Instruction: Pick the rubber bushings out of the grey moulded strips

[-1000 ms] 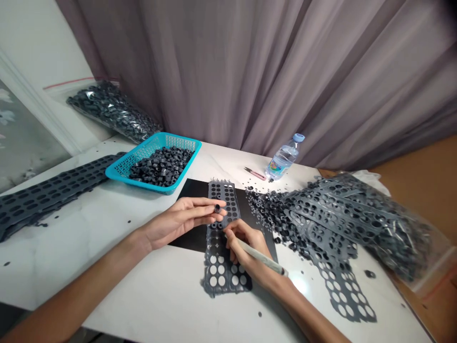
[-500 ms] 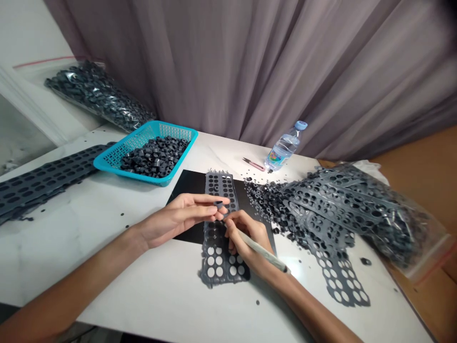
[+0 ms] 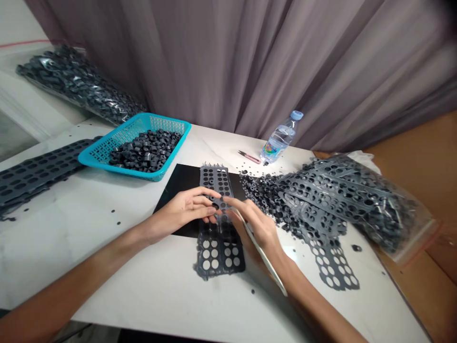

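A dark grey perforated rubber strip [image 3: 217, 247] lies on a black mat [image 3: 180, 183] in front of me. My left hand [image 3: 183, 212] rests on the strip's middle with the fingers curled, pinching a small black ring at the fingertips. My right hand [image 3: 257, 226] meets it from the right, fingers closed round a white pen-like tool [image 3: 266, 262] that runs back along my wrist. The fingertips of both hands touch over the strip.
A teal basket [image 3: 107, 147] of small black rings stands at the left. Loose rings [image 3: 260, 193] and a clear bag of punched strips [image 3: 357, 200] lie to the right. A water bottle [image 3: 280, 138], pink snips [image 3: 250, 156], more strips [image 3: 28, 174] and a second bag [image 3: 71, 81] lie around.
My right hand has moved up from the strip to meet the left fingertips, and the tool has swung back along the wrist. The view has shifted, so everything sits lower left.
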### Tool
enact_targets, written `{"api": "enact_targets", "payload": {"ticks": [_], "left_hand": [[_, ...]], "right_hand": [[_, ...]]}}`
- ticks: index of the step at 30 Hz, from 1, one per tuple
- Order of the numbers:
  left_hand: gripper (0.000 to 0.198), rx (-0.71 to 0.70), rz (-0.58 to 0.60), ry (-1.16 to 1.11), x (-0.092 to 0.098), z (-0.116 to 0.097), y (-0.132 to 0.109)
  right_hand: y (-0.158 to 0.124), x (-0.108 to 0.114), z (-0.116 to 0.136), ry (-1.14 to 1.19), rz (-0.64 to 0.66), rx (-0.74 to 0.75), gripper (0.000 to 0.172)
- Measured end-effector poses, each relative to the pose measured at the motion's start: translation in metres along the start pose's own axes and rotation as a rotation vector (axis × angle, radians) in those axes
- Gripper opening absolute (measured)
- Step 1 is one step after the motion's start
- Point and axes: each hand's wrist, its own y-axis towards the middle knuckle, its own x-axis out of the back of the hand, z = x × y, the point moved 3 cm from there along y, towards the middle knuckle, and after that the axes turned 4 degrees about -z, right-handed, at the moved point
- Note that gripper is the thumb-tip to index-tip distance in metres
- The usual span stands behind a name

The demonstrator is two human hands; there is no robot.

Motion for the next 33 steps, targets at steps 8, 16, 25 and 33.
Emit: {"api": "enact_targets", "payload": {"ticks": [8, 16, 25, 33], "left_hand": [[0.035, -0.280, -0.075, 0.606, -0.005, 0.011, 0.007], [0.019, -0.497, -0.039, 1.005, 0.002, 0.011, 0.002], [0.026, -0.436, 0.051, 0.967, 0.003, 0.016, 0.003], [0.029, -0.386, 0.037, 0.878, 0.006, 0.019, 0.001]], "right_hand": [[0.004, 0.001, -0.018, -0.190, 0.118, 0.001, 0.022], [0.002, 0.046, -0.090, -0.429, -0.065, -0.502, 0.018], [0.003, 0.062, -0.095, -0.572, -0.279, -0.568, 0.031], [-0.001, 0.015, -0.039, 0.140, -0.041, -0.494, 0.012]]}}
